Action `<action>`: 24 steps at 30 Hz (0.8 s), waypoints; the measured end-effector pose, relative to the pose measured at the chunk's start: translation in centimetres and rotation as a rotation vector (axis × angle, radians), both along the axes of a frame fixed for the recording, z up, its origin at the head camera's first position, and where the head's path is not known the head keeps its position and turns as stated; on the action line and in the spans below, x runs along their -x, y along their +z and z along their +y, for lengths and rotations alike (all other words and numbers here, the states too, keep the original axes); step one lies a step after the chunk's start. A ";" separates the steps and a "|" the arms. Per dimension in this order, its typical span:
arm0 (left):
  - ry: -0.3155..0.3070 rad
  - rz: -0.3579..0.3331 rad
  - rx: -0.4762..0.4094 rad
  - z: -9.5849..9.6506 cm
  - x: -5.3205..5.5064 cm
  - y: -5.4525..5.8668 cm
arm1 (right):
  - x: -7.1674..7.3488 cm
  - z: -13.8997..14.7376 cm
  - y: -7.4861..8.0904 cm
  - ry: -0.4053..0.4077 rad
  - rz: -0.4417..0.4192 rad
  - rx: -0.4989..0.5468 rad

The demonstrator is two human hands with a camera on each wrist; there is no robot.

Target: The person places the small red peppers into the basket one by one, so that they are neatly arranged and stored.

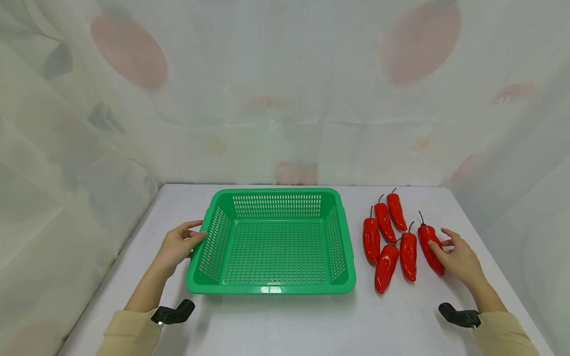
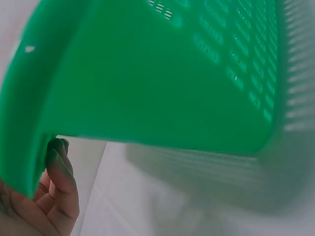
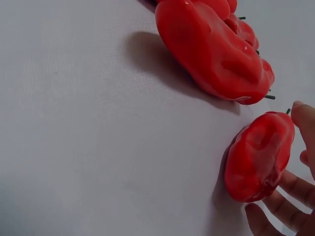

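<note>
A green plastic basket (image 1: pixel 271 289) with slotted walls stands on the white table. At its left edge my left hand (image 1: pixel 175 243) grips the rim, thumb on top and fingers curled beneath; the left wrist view shows those fingers (image 2: pixel 63 189) under the green rim. On the right, my right hand (image 1: pixel 458 257) reaches over the rightmost red chili pepper (image 1: pixel 429 247), thumb and fingers spread loosely about it. In the right wrist view that pepper (image 3: pixel 258 157) lies on the table, with fingertips (image 3: pixel 256 214) right at its side.
Several more red chili peppers (image 1: pixel 385 267) with dark stems lie in a cluster between the basket and my right hand. A pale patterned cloth (image 1: pixel 285 143) hangs behind the table (image 1: pixel 276 326) and along both sides. Black straps (image 1: pixel 460 316) circle both wrists.
</note>
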State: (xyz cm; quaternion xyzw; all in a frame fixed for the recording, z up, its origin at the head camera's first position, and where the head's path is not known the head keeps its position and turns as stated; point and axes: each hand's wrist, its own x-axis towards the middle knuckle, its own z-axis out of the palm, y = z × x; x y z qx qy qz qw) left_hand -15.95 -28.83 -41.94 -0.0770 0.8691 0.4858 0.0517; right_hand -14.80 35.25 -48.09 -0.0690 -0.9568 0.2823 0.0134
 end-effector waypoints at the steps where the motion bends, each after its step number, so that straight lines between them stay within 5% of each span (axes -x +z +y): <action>1: -0.002 -0.001 -0.005 0.0 0.0 0.0 | 0.0 0.0 0.0 -0.004 -0.013 0.002; 24: -0.029 -0.011 -0.047 -0.1 0.1 -0.3 | 0.8 0.0 -0.2 -0.044 -0.194 0.026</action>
